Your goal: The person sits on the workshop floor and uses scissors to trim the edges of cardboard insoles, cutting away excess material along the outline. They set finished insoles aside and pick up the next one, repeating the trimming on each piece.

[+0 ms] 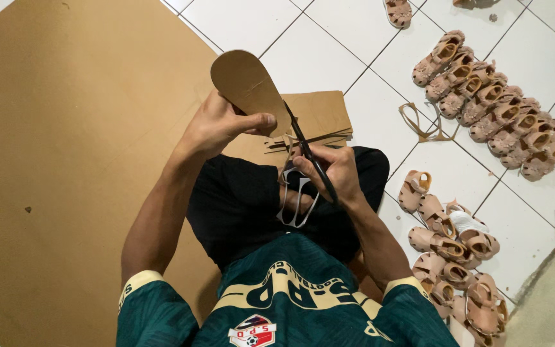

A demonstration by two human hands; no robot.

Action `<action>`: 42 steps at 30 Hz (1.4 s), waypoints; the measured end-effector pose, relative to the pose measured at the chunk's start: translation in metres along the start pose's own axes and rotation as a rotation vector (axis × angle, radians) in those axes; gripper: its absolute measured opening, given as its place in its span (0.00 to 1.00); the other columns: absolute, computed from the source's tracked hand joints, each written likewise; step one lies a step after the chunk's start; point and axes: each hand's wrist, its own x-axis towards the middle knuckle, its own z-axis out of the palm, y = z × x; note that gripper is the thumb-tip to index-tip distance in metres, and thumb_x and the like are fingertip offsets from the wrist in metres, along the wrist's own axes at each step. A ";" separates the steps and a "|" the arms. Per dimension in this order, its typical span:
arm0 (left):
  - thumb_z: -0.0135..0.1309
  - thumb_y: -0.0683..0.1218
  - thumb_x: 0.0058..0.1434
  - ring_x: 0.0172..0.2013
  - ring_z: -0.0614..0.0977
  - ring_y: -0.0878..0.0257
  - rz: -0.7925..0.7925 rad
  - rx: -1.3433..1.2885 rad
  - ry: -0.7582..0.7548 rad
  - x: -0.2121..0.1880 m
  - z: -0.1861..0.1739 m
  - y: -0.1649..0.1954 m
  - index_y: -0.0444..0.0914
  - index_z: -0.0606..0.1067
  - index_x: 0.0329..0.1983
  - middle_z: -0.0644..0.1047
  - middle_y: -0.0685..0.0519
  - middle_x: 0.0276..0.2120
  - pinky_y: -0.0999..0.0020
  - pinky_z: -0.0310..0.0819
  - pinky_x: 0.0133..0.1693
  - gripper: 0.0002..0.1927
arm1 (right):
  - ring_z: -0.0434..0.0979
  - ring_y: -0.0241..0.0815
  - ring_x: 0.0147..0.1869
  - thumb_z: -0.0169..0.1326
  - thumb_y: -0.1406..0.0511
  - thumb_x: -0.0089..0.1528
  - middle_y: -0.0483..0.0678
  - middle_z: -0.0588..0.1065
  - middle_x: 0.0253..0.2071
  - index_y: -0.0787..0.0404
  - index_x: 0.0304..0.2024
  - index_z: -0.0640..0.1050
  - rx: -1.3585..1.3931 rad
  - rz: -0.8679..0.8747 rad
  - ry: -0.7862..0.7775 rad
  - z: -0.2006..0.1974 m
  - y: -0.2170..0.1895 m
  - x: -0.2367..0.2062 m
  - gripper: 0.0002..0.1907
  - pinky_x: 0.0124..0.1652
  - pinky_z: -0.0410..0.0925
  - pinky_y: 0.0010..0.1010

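My left hand [216,125] pinches a sole-shaped cardboard cutout [249,87], thumb pressed across its lower face and fingers folded behind it, so the grip is closed tight on the narrower heel end. The cutout's long axis runs from about five o'clock, where I grip it, up toward eleven o'clock, with its rounded toe end standing free above my knuckles. My right hand [332,172] is wrapped around the handles of black scissors [308,154], fingers curled shut through the loops; the blades point toward eleven o'clock and meet the cutout's right-hand edge just beside my left thumb. How far the blades gape I cannot tell, since they overlap the cardboard. From my right hand the cutout lies at ten to eleven o'clock, close by; my left hand is the nearer, being on it. A thin trimmed strip [298,202] hangs over my lap below the scissors. A stack of cardboard pieces [321,115] lies on the tiled floor [329,51] at twelve o'clock, a big cardboard sheet [65,160] at nine, and rows of tan sandals [483,106] at two.
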 end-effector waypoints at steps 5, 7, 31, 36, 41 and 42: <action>0.67 0.43 0.56 0.42 0.86 0.54 0.000 0.056 0.015 -0.003 -0.001 -0.002 0.28 0.68 0.54 0.80 0.44 0.41 0.60 0.87 0.41 0.27 | 0.73 0.29 0.22 0.57 0.51 0.68 0.42 0.77 0.21 0.64 0.38 0.84 0.001 -0.032 0.061 0.005 0.006 -0.001 0.22 0.23 0.62 0.22; 0.66 0.45 0.57 0.41 0.86 0.55 -0.011 0.069 0.030 -0.004 -0.002 -0.007 0.28 0.70 0.52 0.80 0.45 0.40 0.60 0.88 0.40 0.26 | 0.70 0.29 0.21 0.57 0.51 0.67 0.41 0.74 0.19 0.64 0.38 0.84 0.009 0.027 0.083 0.005 0.010 -0.003 0.21 0.22 0.59 0.22; 0.66 0.36 0.59 0.42 0.85 0.59 0.143 -0.291 0.300 -0.047 0.040 -0.057 0.30 0.77 0.45 0.82 0.47 0.40 0.62 0.83 0.48 0.13 | 0.72 0.35 0.21 0.71 0.48 0.52 0.43 0.73 0.23 0.60 0.46 0.83 -0.557 -0.339 0.080 -0.044 -0.040 -0.011 0.29 0.22 0.64 0.28; 0.66 0.37 0.59 0.42 0.86 0.58 0.123 -0.243 0.258 -0.049 0.037 -0.055 0.29 0.78 0.44 0.83 0.46 0.39 0.62 0.86 0.48 0.13 | 0.70 0.33 0.21 0.71 0.49 0.54 0.42 0.72 0.22 0.62 0.46 0.83 -0.487 -0.309 0.013 -0.050 -0.041 -0.013 0.28 0.21 0.63 0.27; 0.66 0.41 0.60 0.40 0.87 0.58 0.105 -0.218 0.219 -0.048 0.037 -0.047 0.28 0.77 0.45 0.83 0.45 0.38 0.62 0.86 0.46 0.15 | 0.73 0.34 0.24 0.70 0.50 0.53 0.43 0.75 0.26 0.64 0.47 0.82 -0.431 -0.309 -0.029 -0.054 -0.025 -0.014 0.30 0.23 0.65 0.27; 0.66 0.43 0.60 0.39 0.88 0.58 0.096 -0.188 0.213 -0.048 0.037 -0.045 0.29 0.77 0.45 0.84 0.46 0.37 0.62 0.88 0.45 0.15 | 0.74 0.34 0.24 0.69 0.50 0.53 0.44 0.77 0.29 0.64 0.48 0.81 -0.409 -0.301 -0.041 -0.052 -0.021 -0.013 0.30 0.23 0.66 0.26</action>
